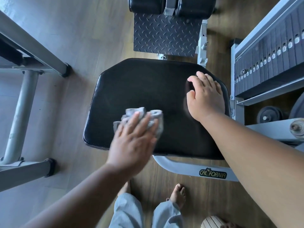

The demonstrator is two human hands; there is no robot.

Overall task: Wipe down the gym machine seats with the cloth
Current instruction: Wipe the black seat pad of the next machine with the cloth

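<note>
Cloth under the left hand on the seat
Left hand [131, 142] presses the grey cloth [141, 119] flat-fingered onto the black seat [148, 86] — right hand [205, 96] rests spread, well apart

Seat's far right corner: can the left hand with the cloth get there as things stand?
Probably not cleanly: the right hand rests flat on that side of the seat, blocking the left hand and cloth.

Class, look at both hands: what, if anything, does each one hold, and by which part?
Neither hand grips anything. The left hand presses flat on top of the crumpled cloth; the right hand rests open on the seat.
</note>
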